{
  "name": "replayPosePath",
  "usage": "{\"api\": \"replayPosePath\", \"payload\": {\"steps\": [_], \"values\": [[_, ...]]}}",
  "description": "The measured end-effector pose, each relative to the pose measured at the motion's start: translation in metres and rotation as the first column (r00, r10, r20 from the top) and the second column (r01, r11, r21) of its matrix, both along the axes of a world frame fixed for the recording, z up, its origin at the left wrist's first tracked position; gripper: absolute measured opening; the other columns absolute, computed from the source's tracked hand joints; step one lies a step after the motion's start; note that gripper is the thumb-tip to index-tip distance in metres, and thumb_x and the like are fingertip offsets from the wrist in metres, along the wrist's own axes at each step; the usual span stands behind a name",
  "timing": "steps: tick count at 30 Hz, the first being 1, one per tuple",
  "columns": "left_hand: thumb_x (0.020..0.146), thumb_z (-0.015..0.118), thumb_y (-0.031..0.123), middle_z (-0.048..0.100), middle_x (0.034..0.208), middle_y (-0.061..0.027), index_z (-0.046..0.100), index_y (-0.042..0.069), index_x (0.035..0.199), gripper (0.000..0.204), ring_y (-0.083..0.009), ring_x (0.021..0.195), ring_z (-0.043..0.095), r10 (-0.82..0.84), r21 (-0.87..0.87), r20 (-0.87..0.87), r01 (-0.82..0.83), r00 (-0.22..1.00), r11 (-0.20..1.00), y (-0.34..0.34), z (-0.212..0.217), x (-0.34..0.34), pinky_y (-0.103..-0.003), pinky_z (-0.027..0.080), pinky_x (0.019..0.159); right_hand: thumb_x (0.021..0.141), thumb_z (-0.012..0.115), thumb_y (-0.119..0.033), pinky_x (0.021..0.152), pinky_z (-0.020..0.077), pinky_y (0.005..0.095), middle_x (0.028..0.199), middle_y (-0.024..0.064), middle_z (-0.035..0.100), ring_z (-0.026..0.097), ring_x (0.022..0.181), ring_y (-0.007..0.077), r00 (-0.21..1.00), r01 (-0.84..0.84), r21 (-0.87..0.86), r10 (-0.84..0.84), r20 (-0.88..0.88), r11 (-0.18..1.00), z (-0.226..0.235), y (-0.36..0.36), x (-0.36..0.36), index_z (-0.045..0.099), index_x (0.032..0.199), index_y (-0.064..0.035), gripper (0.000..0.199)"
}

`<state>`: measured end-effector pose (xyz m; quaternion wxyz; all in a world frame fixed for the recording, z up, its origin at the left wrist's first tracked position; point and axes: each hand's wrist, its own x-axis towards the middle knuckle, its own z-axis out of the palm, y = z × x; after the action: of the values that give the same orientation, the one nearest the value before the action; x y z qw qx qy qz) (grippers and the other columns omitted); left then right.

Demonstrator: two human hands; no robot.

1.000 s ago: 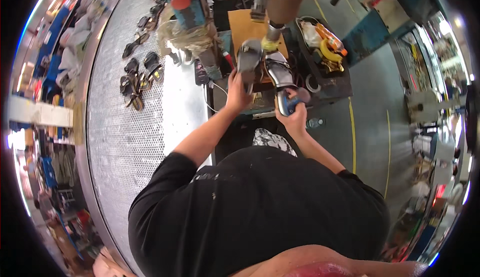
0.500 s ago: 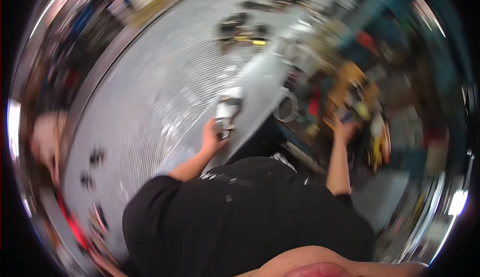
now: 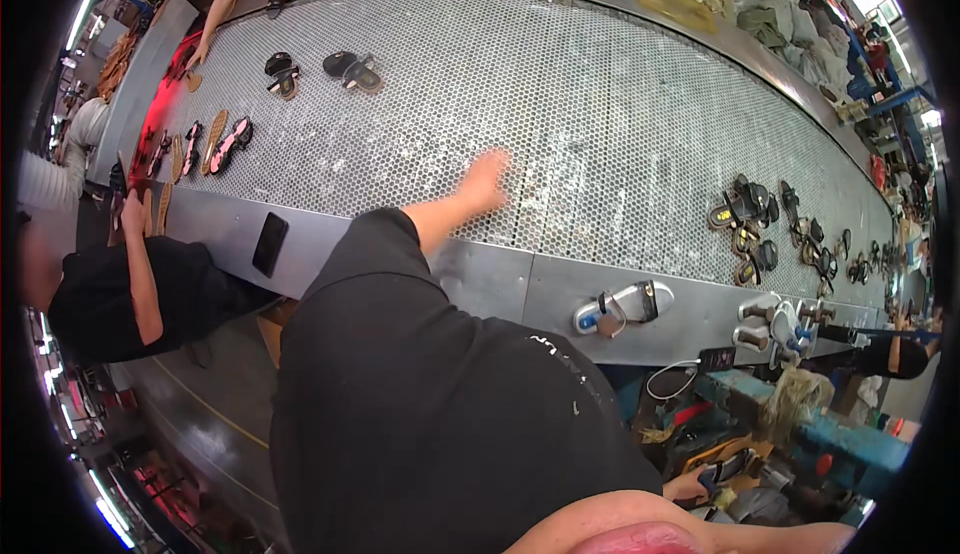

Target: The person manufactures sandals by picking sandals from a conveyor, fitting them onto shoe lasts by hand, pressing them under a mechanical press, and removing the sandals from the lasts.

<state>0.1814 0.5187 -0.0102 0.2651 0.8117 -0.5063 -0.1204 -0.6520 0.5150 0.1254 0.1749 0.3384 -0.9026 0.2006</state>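
My left hand (image 3: pixel 485 179) reaches out over the perforated conveyor belt (image 3: pixel 590 144). It is slightly blurred, with fingers extended and nothing in them. On the metal ledge (image 3: pixel 490 279) in front of me lies a silver-white sandal (image 3: pixel 625 309) with a black strap, apart from both hands. Low on the right, my right hand (image 3: pixel 688 486) is closed at a dark, bluish thing (image 3: pixel 710 476) among clutter; its kind is unclear. My body hides most of that arm.
Black sandals (image 3: pixel 745 204) stand in groups on the belt at right, and a few more (image 3: pixel 350 71) at far left. A co-worker in black (image 3: pixel 140 289) works at left beside soles (image 3: pixel 215 141); another arm (image 3: pixel 225 9) reaches in beyond. A phone (image 3: pixel 270 244) and metal clamp-like parts (image 3: pixel 770 324) rest on the ledge.
The view has swung left and steadied. My left hand has let go of the silver-white sandal and now reaches over the belt. My right hand appears lower in the picture.
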Motion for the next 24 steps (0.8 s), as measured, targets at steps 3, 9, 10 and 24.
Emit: {"api": "replayPosePath", "payload": {"steps": [3, 9, 10, 24], "values": [[0.069, 0.074, 0.021, 0.048, 0.134, -0.0184, 0.053, 0.011, 0.132, 0.067, -0.0349, 0.125, 0.045, 0.442, 0.341, 0.282, -0.520, 0.852, 0.783, 0.018, 0.035, 0.152, -0.046, 0.039, 0.104, 0.076, 0.071, -0.058, 0.080, 0.0515, 0.0467, 0.102, 0.0313, 0.062, 0.063, 0.093, 0.0438, 0.997, 0.029, 0.035, -0.027, -0.073, 0.999, -0.024, -0.007, -0.018, 0.048, 0.109, 0.0152, 0.084], [0.091, 0.052, 0.041, 0.037, 0.146, -0.0176, 0.053, 0.013, 0.131, 0.049, -0.0350, 0.134, 0.037, 0.895, 0.366, 0.139, -0.862, 0.423, 0.350, -0.014, 0.068, 0.291, -0.051, 0.036, 0.105, 0.076, 0.072, -0.056, 0.077, 0.0539, 0.0441, 0.102, 0.0299, 0.063, 0.065, 0.091, 0.0413, 0.996, 0.053, 0.210, -0.066, 0.055, 0.976, -0.032, 0.009, -0.077, 0.042, 0.120, 0.0174, 0.091], [0.091, 0.051, 0.038, 0.039, 0.145, -0.0175, 0.053, 0.011, 0.132, 0.049, -0.0329, 0.134, 0.038, 0.627, 0.570, 0.276, -0.649, 0.729, 0.504, -0.020, 0.023, 0.302, -0.047, 0.033, 0.108, 0.076, 0.072, -0.056, 0.077, 0.0543, 0.0437, 0.102, 0.0297, 0.063, 0.065, 0.091, 0.0409, 0.992, 0.030, 0.256, -0.060, 0.111, 0.966, 0.001, 0.017, -0.114, 0.041, 0.121, 0.0177, 0.092], [0.076, 0.069, 0.013, 0.050, 0.097, -0.0187, 0.052, -0.003, 0.101, 0.034, -0.0386, 0.089, 0.052, 0.555, 0.046, 0.067, -0.558, 0.829, 0.829, 0.095, -0.048, 0.145, -0.050, 0.043, 0.080, 0.065, 0.084, -0.021, 0.084, 0.0478, 0.0342, 0.103, 0.0133, 0.066, 0.064, 0.093, 0.0230, 0.745, 0.000, -0.400, 0.267, 0.611, 0.916, 0.033, 0.036, 0.240, 0.055, 0.116, 0.0028, 0.064]]}}
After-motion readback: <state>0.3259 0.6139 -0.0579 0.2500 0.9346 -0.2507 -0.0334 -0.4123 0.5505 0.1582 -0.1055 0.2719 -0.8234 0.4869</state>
